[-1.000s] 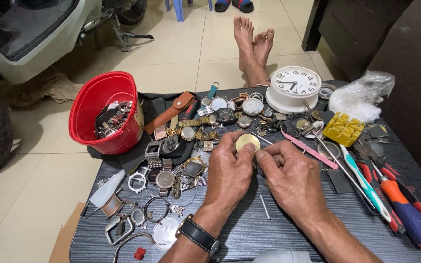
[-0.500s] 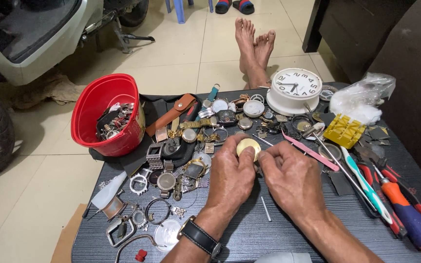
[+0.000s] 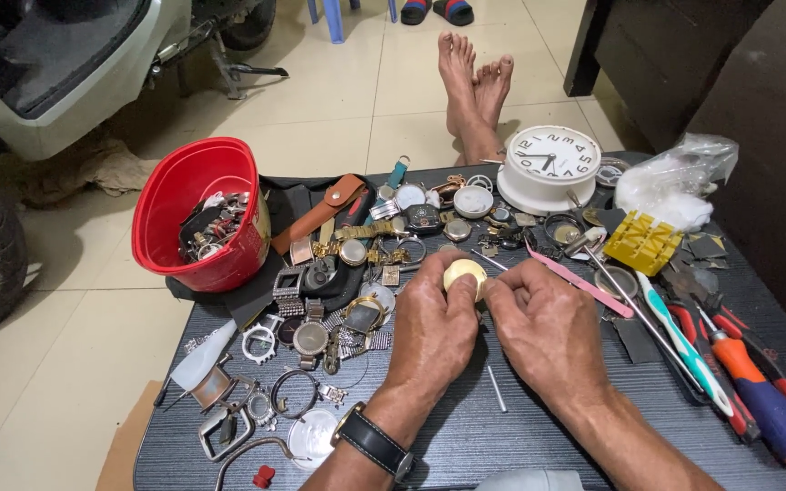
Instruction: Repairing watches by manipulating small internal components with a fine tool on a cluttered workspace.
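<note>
My left hand [image 3: 434, 332] holds a small round gold watch case [image 3: 463, 274] at its fingertips above the dark table [image 3: 520, 432]. A black wristwatch [image 3: 373, 441] sits on that wrist. My right hand [image 3: 548, 332] is closed right beside the case, its fingertips pressed against the case's right edge; whether a thin tool is in them is hidden. A thin metal pin [image 3: 496, 388] lies on the table between my wrists.
A red tub [image 3: 202, 214] of watch parts stands at the left. Loose watches and straps [image 3: 338, 273] are piled in the middle. A white clock [image 3: 552, 164], a yellow block [image 3: 643, 243], tweezers, a toothbrush and screwdrivers [image 3: 761, 400] lie at the right. A person's bare feet [image 3: 475, 91] rest beyond the table.
Both hands stay together on the gold case; the view has shifted slightly. No object on the table has moved.
</note>
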